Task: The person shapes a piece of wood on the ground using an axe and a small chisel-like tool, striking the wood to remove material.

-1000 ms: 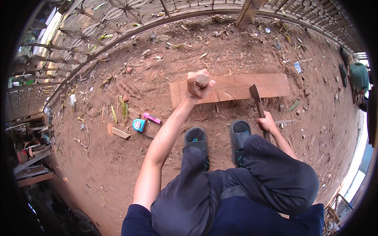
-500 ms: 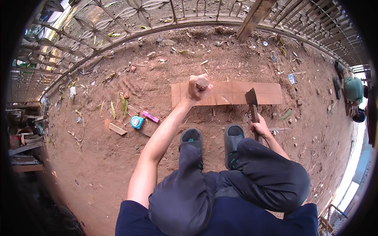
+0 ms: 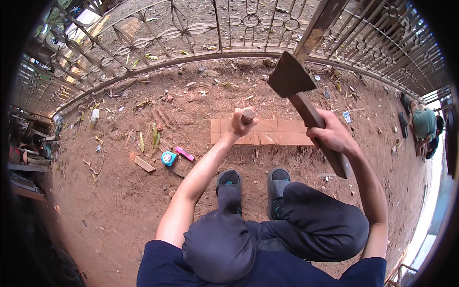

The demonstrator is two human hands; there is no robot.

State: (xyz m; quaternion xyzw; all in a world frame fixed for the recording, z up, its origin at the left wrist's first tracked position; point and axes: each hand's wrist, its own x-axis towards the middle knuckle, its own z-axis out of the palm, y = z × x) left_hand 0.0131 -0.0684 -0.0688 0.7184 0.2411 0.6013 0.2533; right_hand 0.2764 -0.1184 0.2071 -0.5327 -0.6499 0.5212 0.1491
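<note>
Gripping hatchet, R hand | head up-left, axis diag. | L hand clenched round peg, prob. upright

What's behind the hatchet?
Visible around the hatchet: dirt, brown board, fence post. Hidden: the board's right end, behind handle and right hand; whatever the blade covers.

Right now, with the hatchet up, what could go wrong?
If swung down off-line, the hatchet in the right hand could strike the left hand, closed around the round-ended handle over the wooden board. A glancing blow might also carry toward the dark slides, just on the near side of the board.
</note>
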